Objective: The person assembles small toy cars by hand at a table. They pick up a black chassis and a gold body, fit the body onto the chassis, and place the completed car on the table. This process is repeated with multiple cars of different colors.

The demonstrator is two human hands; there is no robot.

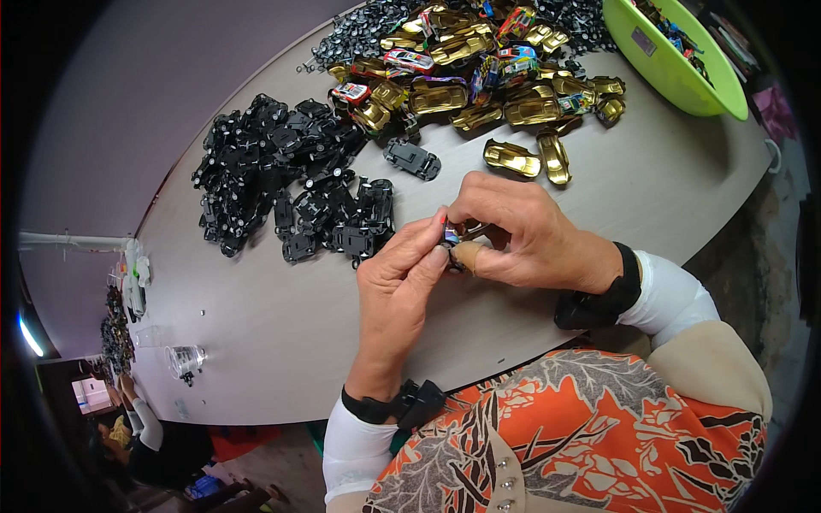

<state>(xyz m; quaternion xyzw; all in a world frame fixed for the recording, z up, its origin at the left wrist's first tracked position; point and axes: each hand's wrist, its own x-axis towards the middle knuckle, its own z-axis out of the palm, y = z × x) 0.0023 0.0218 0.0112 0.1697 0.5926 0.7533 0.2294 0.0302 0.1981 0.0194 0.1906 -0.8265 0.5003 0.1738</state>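
Between my fingers, just above the table's near middle, is a small toy car [451, 232], mostly hidden by my hands; a patch of its coloured body and a dark wheel show. My left hand [402, 265] pinches it from the left with thumb and fingers. From the right, my right hand [513, 227] grips it too, with a tan covering on the thumb. Beyond my hands lies a lone black car chassis [412, 159]. Two gold car bodies [511, 159] rest close to my right hand.
Black chassis [248, 162] are heaped at the left, and gold and printed car bodies [440, 98] at the back. Small wheel parts [359, 38] lie behind them. A green basin [684, 73] stands far right. A clear cup [181, 361] is near another person [141, 427] at left.
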